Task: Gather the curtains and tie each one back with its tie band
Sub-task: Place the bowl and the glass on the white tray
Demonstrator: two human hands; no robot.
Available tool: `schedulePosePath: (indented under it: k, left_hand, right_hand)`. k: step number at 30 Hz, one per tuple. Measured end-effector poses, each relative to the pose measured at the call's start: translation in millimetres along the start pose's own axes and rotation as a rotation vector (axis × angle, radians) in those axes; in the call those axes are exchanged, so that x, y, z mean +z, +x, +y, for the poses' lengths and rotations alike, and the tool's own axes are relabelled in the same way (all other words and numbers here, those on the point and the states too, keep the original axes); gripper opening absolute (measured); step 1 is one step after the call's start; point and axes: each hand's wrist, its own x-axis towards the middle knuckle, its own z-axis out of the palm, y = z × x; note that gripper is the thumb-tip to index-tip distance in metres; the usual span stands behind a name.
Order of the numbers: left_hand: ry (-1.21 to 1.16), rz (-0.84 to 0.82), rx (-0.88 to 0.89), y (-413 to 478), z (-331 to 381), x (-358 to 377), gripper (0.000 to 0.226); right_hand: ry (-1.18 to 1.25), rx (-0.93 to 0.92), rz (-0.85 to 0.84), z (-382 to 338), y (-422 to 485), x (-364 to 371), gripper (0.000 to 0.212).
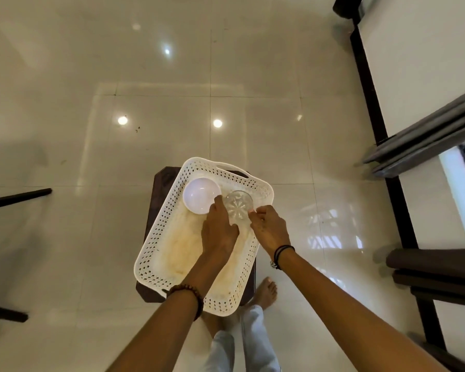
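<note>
I see the grey curtain (427, 140) only at the right edge, cut off, in folds by the wall. The left hand (219, 229) curls round the glass (238, 204) in the tray (156, 237), with its fingertips hidden. The right hand (270, 226) pinches the glass rim.

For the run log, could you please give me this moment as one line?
hands: left hand and right hand both hold glass | glass: in white tray, beside bowl | curtains: untouched

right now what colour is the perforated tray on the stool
White; the perforated plastic tray shows best in head view.
</note>
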Motion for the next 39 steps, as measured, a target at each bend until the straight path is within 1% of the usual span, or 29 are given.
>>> schedulePosePath:
  k: [2, 4, 7, 11, 13, 15, 18, 23, 27, 31, 33, 36, 39]
  left_hand:
    - [0.158, 0.014, -0.025, -15.1, 9.1, -8.8, 0.073]
    - [0.238, 0.027, -0.016, -33.1, 24.0, -16.5, 0.068]
    - [0.217, -0.002, 0.036, -56.3, 49.1, -13.9, 0.053]
    - [0.146, -0.082, 0.119, -81.1, 103.7, 12.4, 0.041]
    - [0.129, -0.117, 0.157, -86.9, 118.0, 27.4, 0.037]
    - [0.129, -0.163, 0.229, -95.1, 153.1, 58.4, 0.035]
    - [0.178, -0.214, 0.285, -100.2, 213.1, 106.5, 0.035]
    - [0.205, -0.330, 0.284, -106.7, 315.3, 203.3, 0.032]
    - [0.164, -0.359, 0.314, -99.0, 383.3, 280.0, 0.028]
    - [0.186, -0.480, 0.347, -92.0, 431.5, 350.7, 0.027]
    - [0.203, -0.554, 0.380, -86.5, 453.5, 392.8, 0.028]
    - [0.172, -0.619, 0.352, -70.4, 469.6, 426.1, 0.030]
    - [0.171, -0.714, 0.354, -46.5, 484.8, 502.5, 0.029]
  right_hand:
    - [0.003, -0.019, 0.016, -1.7, -15.0, -11.1, 0.028]
    - [0.060, -0.026, 0.031, -1.8, -32.4, -26.3, 0.019]
    - [0.136, -0.043, 0.066, 3.4, -52.6, -53.5, 0.008]
    - [0.291, -0.029, 0.153, 17.4, -73.0, -114.6, 0.012]
    - [0.354, -0.022, 0.164, 25.4, -79.2, -133.4, 0.012]
    - [0.406, -0.024, 0.212, 38.8, -81.0, -176.0, 0.012]
    - [0.473, -0.023, 0.274, 61.2, -70.9, -242.6, 0.011]
    - [0.551, 0.029, 0.338, 108.4, -44.1, -363.5, 0.011]
    - [0.594, 0.059, 0.398, 147.7, -2.3, -449.2, 0.007]
    - [0.674, 0.110, 0.496, 193.0, 42.3, -517.9, 0.006]
    - [0.739, 0.176, 0.555, 223.3, 69.7, -547.4, 0.006]
    - [0.897, 0.248, 0.591, 244.9, 102.3, -570.4, 0.005]
    - [0.975, 0.327, 0.688, 299.3, 150.4, -602.0, 0.004]
